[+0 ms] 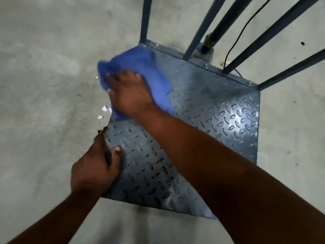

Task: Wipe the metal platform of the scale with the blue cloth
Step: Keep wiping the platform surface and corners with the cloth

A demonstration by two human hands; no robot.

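- Right hand [129, 93] is pressing flat, fingers spread, on the blue cloth [140, 67] at the platform's [219, 120] ten o'clock corner.
- Left hand [95, 166] is gripping its eight o'clock edge.

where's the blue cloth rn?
Head view: blue cloth lies on the platform's far-left corner, under the right hand, near the rail post.
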